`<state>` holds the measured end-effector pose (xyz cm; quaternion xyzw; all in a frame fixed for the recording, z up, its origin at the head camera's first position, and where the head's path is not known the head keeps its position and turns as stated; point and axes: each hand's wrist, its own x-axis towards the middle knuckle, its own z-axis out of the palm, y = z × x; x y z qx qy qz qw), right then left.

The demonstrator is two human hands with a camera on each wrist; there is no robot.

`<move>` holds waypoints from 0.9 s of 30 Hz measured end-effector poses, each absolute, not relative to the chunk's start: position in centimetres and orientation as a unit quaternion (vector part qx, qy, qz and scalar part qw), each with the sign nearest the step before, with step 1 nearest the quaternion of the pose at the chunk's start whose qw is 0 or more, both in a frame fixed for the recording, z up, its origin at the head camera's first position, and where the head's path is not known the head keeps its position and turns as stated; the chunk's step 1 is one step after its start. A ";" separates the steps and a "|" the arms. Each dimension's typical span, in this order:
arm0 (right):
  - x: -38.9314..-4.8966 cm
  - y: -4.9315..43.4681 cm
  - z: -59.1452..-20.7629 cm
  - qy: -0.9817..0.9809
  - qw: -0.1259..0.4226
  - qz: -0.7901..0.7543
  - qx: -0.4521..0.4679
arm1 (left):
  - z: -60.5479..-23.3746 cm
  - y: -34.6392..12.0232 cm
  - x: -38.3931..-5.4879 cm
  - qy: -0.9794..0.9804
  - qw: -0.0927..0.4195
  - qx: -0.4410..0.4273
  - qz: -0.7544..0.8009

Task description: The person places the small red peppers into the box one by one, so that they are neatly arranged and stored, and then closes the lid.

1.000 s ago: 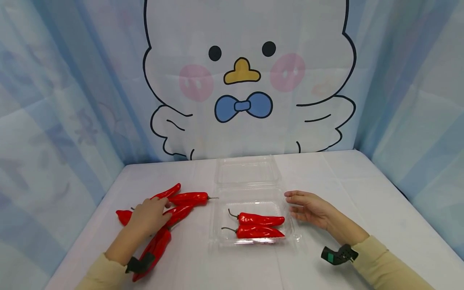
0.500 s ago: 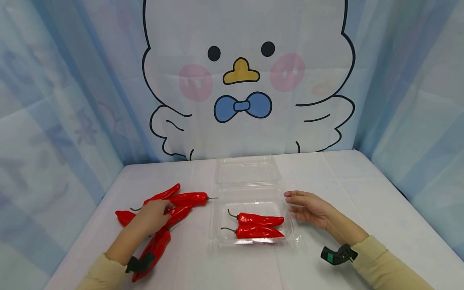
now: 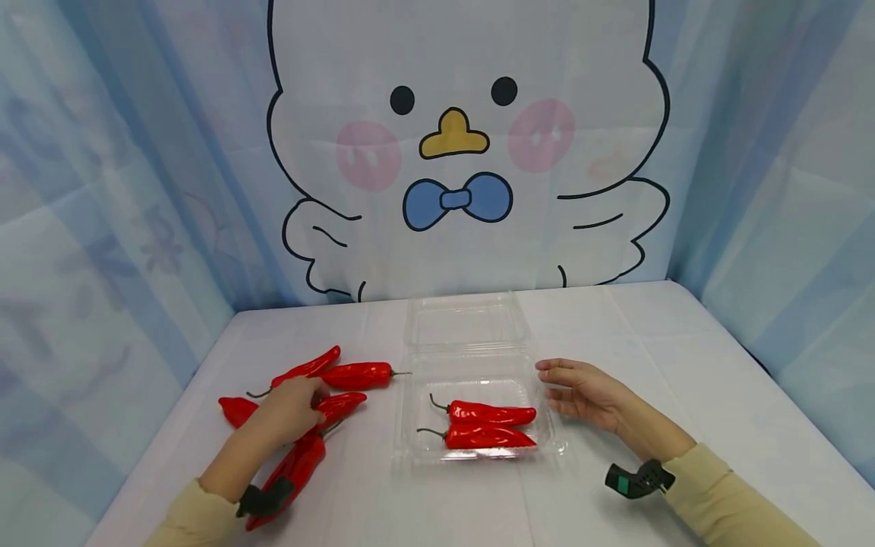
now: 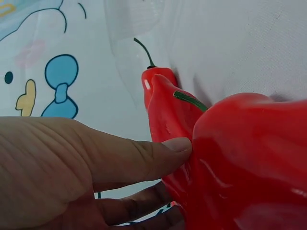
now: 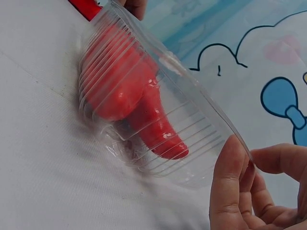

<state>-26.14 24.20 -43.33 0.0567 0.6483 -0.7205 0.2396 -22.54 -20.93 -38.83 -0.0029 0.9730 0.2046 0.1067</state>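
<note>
My left hand [image 3: 290, 410] reaches into a loose pile of red chili peppers at the left and pinches one chili pepper [image 3: 344, 406], its tip pointing right. In the left wrist view, the thumb presses this pepper [image 4: 175, 112] while the other fingers curl behind it; a larger pepper [image 4: 249, 153] in front hides part of the grip. My right hand [image 3: 584, 393] pinches the right rim of an open clear plastic box [image 3: 478, 371] between thumb and fingers. Inside the box, two red peppers [image 3: 491, 437] lie side by side, stems to the left.
Around the left hand lie several other peppers, including one [image 3: 358, 375] whose stem points at the box and one [image 3: 290, 475] under the wrist. The box's lid [image 3: 468, 323] lies folded back. A curtain with a cartoon bird [image 3: 454, 251] stands behind the white table [image 3: 615, 334].
The pinched pepper has shifted slightly toward me, away from the pepper behind it. The pepper below it has moved a little too. My right hand and the box have stayed put.
</note>
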 end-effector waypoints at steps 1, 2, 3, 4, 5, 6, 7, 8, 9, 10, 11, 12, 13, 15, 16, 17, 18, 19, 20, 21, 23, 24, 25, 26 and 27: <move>-26.2 24.2 -43.3 0.648 0.240 -0.721 0.056 | -38.9 -20.9 -22.5 0.973 0.105 -0.001 0.204; -26.2 24.2 -43.3 0.647 0.241 -0.721 0.056 | -38.9 -20.9 -22.5 0.973 0.103 -0.001 0.205; -26.2 24.2 -43.3 0.647 0.241 -0.721 0.055 | -39.0 -20.9 -22.5 0.973 0.100 0.000 0.206; -26.2 24.3 -43.3 0.646 0.241 -0.722 0.055 | -39.0 -20.8 -22.4 0.974 0.097 0.002 0.206; -26.2 24.3 -43.3 0.646 0.241 -0.722 0.055 | -39.1 -20.8 -22.4 0.974 0.093 0.003 0.208; -26.2 24.3 -43.3 0.646 0.241 -0.722 0.055 | -39.1 -20.8 -22.3 0.974 0.090 0.004 0.210; -26.2 24.3 -43.3 0.646 0.242 -0.722 0.052 | -39.2 -20.8 -22.3 0.973 0.086 0.004 0.212; -26.2 24.3 -43.3 0.647 0.242 -0.721 0.050 | -39.2 -20.7 -22.2 0.974 0.082 0.005 0.213; -26.1 24.3 -43.3 0.647 0.242 -0.721 0.049 | -39.2 -20.7 -22.2 0.974 0.078 0.007 0.213; -26.1 24.2 -43.3 0.647 0.242 -0.721 0.047 | -39.2 -20.7 -22.2 0.974 0.074 0.008 0.214; -26.1 24.2 -43.3 0.647 0.242 -0.722 0.046 | -39.3 -20.7 -22.1 0.974 0.071 0.009 0.214; -26.1 24.2 -43.3 0.647 0.242 -0.722 0.045 | -39.3 -20.7 -22.1 0.975 0.069 0.009 0.213; -26.1 24.2 -43.3 0.647 0.242 -0.722 0.044 | -39.3 -20.7 -22.1 0.975 0.068 0.009 0.212; -26.1 24.3 -43.3 0.647 0.242 -0.722 0.047 | -39.3 -20.6 -22.2 0.976 0.066 0.010 0.208; -26.1 24.2 -43.3 0.647 0.241 -0.722 0.050 | -39.3 -20.6 -22.2 0.976 0.066 0.009 0.207; -26.1 24.2 -43.3 0.647 0.240 -0.722 0.052 | -39.3 -20.6 -22.2 0.976 0.066 0.009 0.205; -26.2 24.2 -43.3 0.648 0.240 -0.721 0.054 | -39.2 -20.6 -22.2 0.977 0.065 0.009 0.205; -26.2 24.2 -43.3 0.649 0.240 -0.720 0.054 | -39.2 -20.6 -22.3 0.977 0.064 0.009 0.204; -26.2 24.2 -43.4 0.649 0.240 -0.720 0.054 | -39.2 -20.6 -22.3 0.977 0.062 0.010 0.204; -26.2 24.2 -43.3 0.649 0.239 -0.720 0.056 | -39.2 -20.6 -22.3 0.977 0.061 0.010 0.204; -26.2 24.2 -43.4 0.650 0.240 -0.719 0.053 | -39.2 -20.6 -22.2 0.977 0.059 0.012 0.205; -26.1 24.2 -43.3 0.649 0.239 -0.720 0.055 | -39.2 -20.6 -22.2 0.977 0.057 0.014 0.206; -26.1 24.2 -43.3 0.650 0.241 -0.719 0.053 | -39.1 -20.6 -22.2 0.977 0.055 0.016 0.205; -26.1 24.2 -43.4 0.649 0.239 -0.720 0.057 | -39.1 -20.6 -22.1 0.977 0.053 0.018 0.204; -26.1 24.2 -43.4 0.650 0.240 -0.719 0.057 | -39.1 -20.6 -22.1 0.978 0.051 0.019 0.203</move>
